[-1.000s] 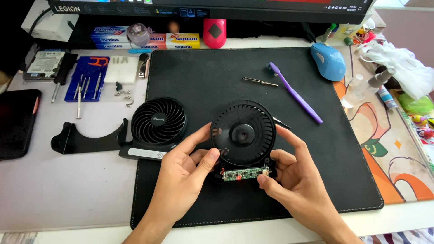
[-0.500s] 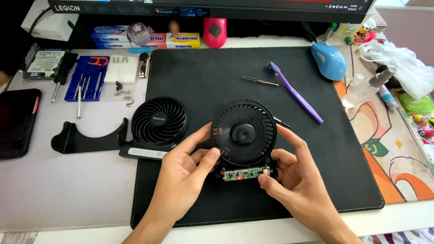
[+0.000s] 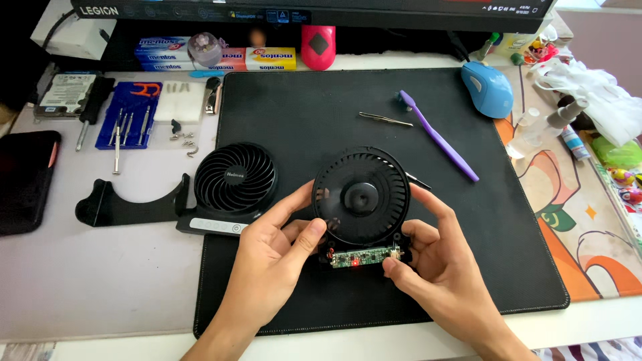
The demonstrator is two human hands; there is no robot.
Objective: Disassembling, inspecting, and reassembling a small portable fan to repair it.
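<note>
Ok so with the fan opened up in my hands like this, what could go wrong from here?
1. The bare circuit board under the fan body has a red light on, so it may be live; the right hand thumb sits right at its edge and could short something.
2. The left hand thumb rests on the blades, which might nip it if they spin.
3. The small loose screws lie off the black mat and could scatter.

A white desk (image 3: 100, 281) fills the view under soft, even light. A large black mat (image 3: 321, 107) covers its middle. At the far edge stands a monitor (image 3: 314, 10). A colourful illustrated mat (image 3: 575, 220) lies at the right.
</note>
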